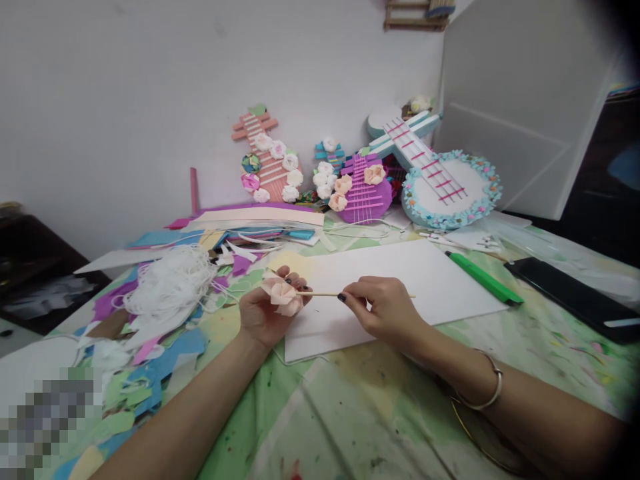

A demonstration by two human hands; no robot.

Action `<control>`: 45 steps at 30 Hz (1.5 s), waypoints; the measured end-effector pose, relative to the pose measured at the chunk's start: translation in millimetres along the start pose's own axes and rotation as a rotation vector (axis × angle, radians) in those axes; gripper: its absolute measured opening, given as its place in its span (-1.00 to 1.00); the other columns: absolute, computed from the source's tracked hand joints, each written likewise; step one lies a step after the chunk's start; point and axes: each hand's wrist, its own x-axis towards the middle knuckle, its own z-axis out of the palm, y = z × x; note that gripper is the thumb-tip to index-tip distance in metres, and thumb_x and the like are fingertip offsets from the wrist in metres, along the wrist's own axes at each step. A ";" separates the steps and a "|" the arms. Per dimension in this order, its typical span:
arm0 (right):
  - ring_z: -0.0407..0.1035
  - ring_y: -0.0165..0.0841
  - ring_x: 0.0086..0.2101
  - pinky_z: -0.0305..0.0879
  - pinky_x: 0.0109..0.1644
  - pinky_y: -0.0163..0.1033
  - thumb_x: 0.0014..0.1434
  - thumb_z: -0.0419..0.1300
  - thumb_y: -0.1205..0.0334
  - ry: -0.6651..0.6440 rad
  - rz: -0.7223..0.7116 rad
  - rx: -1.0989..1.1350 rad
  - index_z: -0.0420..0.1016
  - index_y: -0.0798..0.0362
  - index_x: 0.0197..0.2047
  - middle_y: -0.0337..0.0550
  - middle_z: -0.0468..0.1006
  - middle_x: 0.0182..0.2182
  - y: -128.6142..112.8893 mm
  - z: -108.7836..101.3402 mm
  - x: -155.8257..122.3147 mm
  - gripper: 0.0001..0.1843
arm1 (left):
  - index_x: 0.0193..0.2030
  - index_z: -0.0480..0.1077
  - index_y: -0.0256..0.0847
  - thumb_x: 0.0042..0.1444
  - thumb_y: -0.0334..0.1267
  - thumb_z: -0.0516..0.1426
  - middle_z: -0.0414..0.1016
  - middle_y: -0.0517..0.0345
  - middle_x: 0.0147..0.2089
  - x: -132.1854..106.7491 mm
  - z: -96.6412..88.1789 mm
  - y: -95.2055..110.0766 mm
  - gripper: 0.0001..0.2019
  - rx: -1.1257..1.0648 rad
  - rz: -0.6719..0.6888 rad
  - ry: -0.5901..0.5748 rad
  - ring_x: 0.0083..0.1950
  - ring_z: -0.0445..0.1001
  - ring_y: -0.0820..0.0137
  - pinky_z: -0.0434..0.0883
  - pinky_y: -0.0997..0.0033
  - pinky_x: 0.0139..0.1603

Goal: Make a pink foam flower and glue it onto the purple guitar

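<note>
A pale peach paper flower rests in my left hand, whose fingers curl around it. Between the thumb and fingers of my right hand is a thin wooden stick. Its left end reaches the flower, and its other end pokes out past my right hand. Whether the stick is fixed to the flower I cannot tell. Both hands are above a white sheet on the table.
White cord lies tangled among coloured paper scraps on the left. A green cutter-like tool and a black phone-like slab lie to the right. Behind stand decorated instrument models: pink, purple and blue-white. A green patterned cloth covers the table.
</note>
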 end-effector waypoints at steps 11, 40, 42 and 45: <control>0.16 -0.48 -0.57 -0.06 -0.45 -0.33 0.13 0.07 0.25 -0.037 0.012 0.050 0.44 0.10 -0.56 -0.22 0.39 -0.63 -0.4 -1.5 1.8 -0.73 | -0.28 0.37 -0.27 -0.34 -0.53 0.12 0.36 0.13 -0.35 -2.4 4.7 -2.5 -0.64 0.133 0.013 0.087 -0.30 0.40 0.39 0.41 0.30 -0.23; 0.08 -0.51 -0.62 -0.05 -0.50 -0.36 0.11 0.05 0.18 -0.104 0.185 0.438 0.49 0.12 -0.53 -0.32 0.24 -0.72 6.5 -1.0 9.1 -0.69 | -0.49 0.34 -0.29 -0.23 -0.53 0.28 0.44 0.15 -0.38 -0.7 8.0 -3.5 -0.80 0.330 0.041 0.068 -0.34 0.43 0.43 0.45 0.41 -0.31; 0.10 -0.50 -0.62 -0.05 -0.50 -0.35 0.11 0.05 0.15 -0.106 0.208 0.452 0.48 0.12 -0.54 -0.31 0.24 -0.72 7.1 -0.8 9.4 -0.68 | -0.49 0.34 -0.29 -0.27 -0.52 0.30 0.44 0.17 -0.39 -1.0 7.9 -3.4 -0.77 0.347 0.056 0.059 -0.32 0.43 0.42 0.45 0.41 -0.31; 0.09 -0.50 -0.63 -0.05 -0.50 -0.34 0.12 0.04 0.12 -0.121 0.230 0.478 0.46 0.12 -0.56 -0.31 0.23 -0.73 7.4 -0.4 9.7 -0.65 | -0.47 0.36 -0.29 -0.32 -0.50 0.33 0.44 0.16 -0.38 -0.3 6.3 -3.2 -0.74 0.363 0.068 0.054 -0.32 0.43 0.42 0.45 0.40 -0.29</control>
